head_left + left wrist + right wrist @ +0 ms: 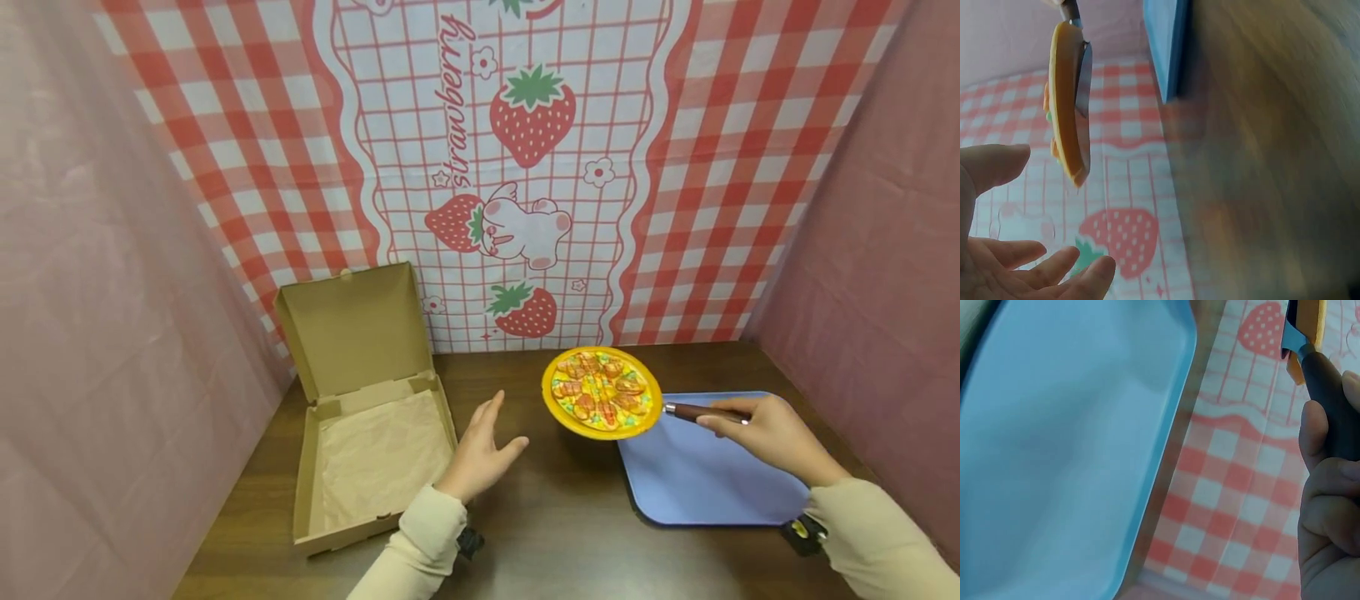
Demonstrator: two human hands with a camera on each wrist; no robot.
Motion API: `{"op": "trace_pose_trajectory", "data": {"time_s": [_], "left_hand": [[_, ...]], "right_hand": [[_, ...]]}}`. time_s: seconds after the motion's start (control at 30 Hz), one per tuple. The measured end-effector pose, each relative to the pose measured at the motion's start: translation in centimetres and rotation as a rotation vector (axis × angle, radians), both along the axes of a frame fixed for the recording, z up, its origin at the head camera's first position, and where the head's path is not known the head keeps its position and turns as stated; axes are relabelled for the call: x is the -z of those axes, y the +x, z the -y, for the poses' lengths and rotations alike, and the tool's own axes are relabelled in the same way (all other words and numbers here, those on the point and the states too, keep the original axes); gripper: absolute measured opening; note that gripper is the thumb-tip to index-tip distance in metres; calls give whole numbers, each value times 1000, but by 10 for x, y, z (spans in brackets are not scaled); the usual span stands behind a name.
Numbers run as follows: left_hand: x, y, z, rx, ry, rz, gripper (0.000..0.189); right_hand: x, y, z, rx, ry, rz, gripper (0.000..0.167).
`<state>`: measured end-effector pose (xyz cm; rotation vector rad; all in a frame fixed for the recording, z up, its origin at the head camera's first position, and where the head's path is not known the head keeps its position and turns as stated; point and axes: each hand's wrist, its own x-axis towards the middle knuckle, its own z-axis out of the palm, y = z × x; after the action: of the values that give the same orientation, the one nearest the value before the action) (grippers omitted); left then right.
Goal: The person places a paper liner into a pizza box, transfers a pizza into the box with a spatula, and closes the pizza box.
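Note:
My right hand [772,433] grips the dark wooden handle [705,412] of a pizza server, its fingers curled round it in the right wrist view. On the server's metal blade [1084,78] lies a whole toy pizza [600,393] with a yellow crust and colourful toppings. The pizza hangs in the air at the left edge of a blue tray [712,467], clear of the table in the left wrist view. My left hand [483,454] is held out with fingers spread and holds nothing, between the pizza and an open cardboard pizza box [352,333].
The box at the left has its lid raised against the back and brown paper [382,458] lining its base. A dark wooden table [540,533] lies under everything. A strawberry-print checked cloth [517,167] stands behind, with pink curtains [862,208] at both sides.

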<state>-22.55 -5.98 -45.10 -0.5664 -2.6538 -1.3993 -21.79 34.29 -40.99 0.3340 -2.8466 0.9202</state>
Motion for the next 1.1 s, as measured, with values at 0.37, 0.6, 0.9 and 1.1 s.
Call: {"op": "trace_pose_trajectory", "data": {"time_s": [0.37,0.6,0.9,1.1], "left_hand": [[-3,4,56,-148,35,27,77],[-2,13,102,-219,-14,9,76],[-2,27,165,-301,-133,-39,75],[1,31,210,-368,-132,-15,76]], "right_hand": [[4,-19,45,-27,-90,15,43],[9,-30,74,-69,-137,18,38],[11,-40,110,-107,-125,-26,40],[7,-45,132,-146,-137,-23,40]]}}
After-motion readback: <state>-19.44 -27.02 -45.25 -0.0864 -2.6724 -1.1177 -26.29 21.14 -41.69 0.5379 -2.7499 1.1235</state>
